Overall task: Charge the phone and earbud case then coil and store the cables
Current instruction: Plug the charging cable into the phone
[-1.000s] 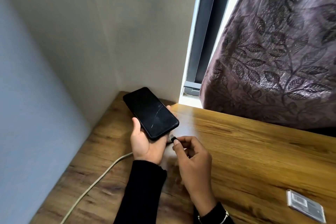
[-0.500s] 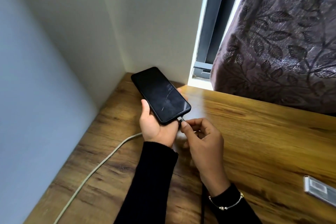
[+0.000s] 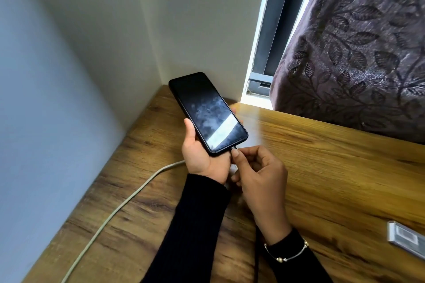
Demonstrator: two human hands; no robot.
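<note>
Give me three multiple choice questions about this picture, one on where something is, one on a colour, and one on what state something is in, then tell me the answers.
1. Where does the small white box lie?
A. On the wooden desk, near the right edge of the view
B. Under the phone
C. On the window sill

2. What colour is the cable that runs across the desk?
A. Red
B. Pale grey-white
C. Blue

3. What is the right hand doing?
A. Lying flat on the desk
B. Pulling the curtain
C. Pinching the plug at the phone's lower end

Answers: A, the box lies on the desk at lower right. B, the cable is pale. C, the fingertips pinch the plug at the phone, which the left hand holds.
</note>
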